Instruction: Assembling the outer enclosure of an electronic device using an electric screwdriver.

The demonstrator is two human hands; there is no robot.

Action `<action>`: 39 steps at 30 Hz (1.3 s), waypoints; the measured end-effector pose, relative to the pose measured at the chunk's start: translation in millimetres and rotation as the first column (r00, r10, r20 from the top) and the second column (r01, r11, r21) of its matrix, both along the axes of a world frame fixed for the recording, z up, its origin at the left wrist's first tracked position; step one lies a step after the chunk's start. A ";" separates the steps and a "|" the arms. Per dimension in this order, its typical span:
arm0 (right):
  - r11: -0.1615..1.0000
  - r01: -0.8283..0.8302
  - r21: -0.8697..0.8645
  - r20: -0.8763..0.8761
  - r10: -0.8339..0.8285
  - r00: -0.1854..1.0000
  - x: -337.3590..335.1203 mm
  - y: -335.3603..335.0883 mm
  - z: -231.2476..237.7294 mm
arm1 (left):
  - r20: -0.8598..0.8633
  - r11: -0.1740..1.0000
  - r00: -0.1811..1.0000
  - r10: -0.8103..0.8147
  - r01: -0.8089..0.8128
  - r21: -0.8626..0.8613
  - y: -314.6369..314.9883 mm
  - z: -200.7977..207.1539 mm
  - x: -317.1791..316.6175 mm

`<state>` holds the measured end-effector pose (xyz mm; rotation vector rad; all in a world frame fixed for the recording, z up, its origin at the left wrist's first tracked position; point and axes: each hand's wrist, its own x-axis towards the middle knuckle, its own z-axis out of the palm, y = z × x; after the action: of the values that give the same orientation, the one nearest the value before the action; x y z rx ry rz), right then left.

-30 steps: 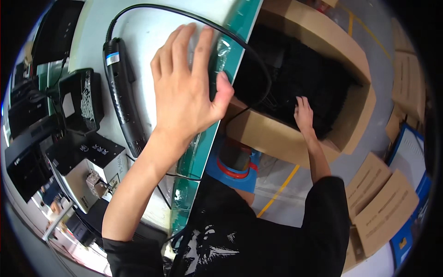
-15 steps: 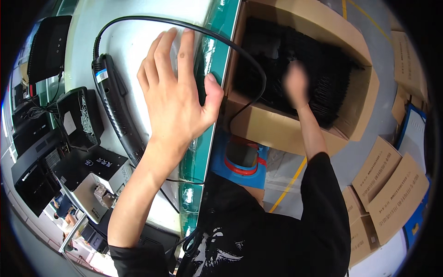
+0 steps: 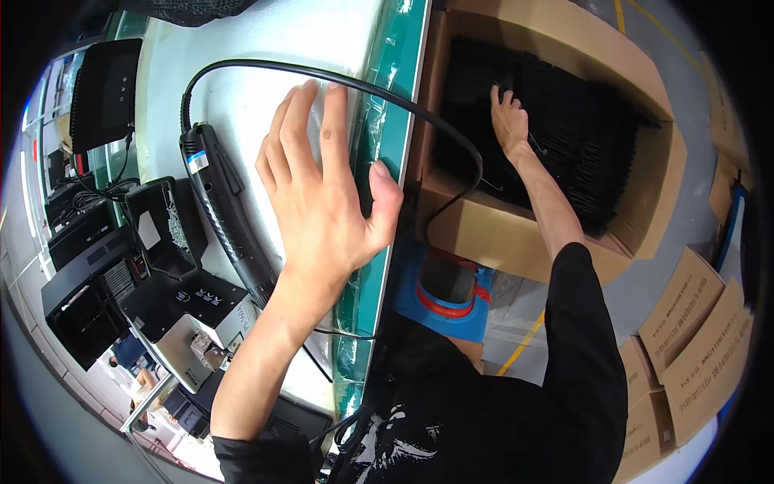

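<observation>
My left hand (image 3: 326, 194) lies palm down on the pale tabletop (image 3: 278, 85) by its green edge strip, fingers spread and holding nothing. A black cable arches over its fingertips from a black electric screwdriver (image 3: 222, 214) lying left of the hand. My right hand (image 3: 510, 123) is down inside an open cardboard box (image 3: 516, 234), its fingers bent against the dark contents. Many black ridged parts (image 3: 597, 153) are packed in the box. What the right fingertips hold, if anything, is lost in the black.
A black bin of small screws (image 3: 177, 226) stands left of the screwdriver, near a black panel (image 3: 189, 298) with white marks. A blue and red stool-like object (image 3: 447, 298) sits below the box. Stacked cartons (image 3: 677, 339) line the right side.
My right hand has moved farther into the box and left, onto the black parts. My left hand stays on the tabletop. The whole view has shifted slightly.
</observation>
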<state>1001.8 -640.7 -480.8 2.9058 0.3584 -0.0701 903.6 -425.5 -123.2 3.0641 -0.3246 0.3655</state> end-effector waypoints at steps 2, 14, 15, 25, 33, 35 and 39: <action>0.989 0.023 -0.148 0.030 -0.019 0.999 4.2 11.5 -2.8 | -0.008 1.000 1.000 0.002 -0.002 0.010 -0.7 0.6 -1.0; 0.930 -0.029 0.367 -0.445 0.203 0.872 -16.4 55.3 -59.4 | -0.057 1.000 0.998 0.029 -0.029 0.003 -3.3 2.0 0.5; 0.932 -0.023 0.363 -0.450 0.196 0.871 -27.1 40.7 -65.6 | -0.058 1.000 0.998 0.022 -0.021 0.007 -4.9 2.5 0.8; 0.874 0.312 0.373 -0.678 0.027 0.735 -86.3 12.6 -48.0 | -0.058 0.999 0.998 0.033 -0.034 -0.013 -0.7 1.1 3.0; 0.985 0.089 0.147 -0.494 -0.005 0.869 -86.5 14.4 -53.0 | -0.099 0.998 0.993 0.059 -0.061 -0.015 0.7 0.4 3.1; 0.968 0.040 0.248 -0.467 0.083 0.880 -87.0 7.6 -48.1 | -0.105 0.998 0.993 0.061 -0.063 -0.021 2.1 3.6 1.5; 0.978 -0.095 0.183 -0.474 0.173 0.864 -92.6 10.1 -48.1 | -0.104 0.998 0.993 0.058 -0.059 0.001 3.8 2.6 2.8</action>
<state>909.2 -630.6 -528.9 2.9679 0.6743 -0.8011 906.4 -421.7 -120.6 3.0818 -0.2304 0.2064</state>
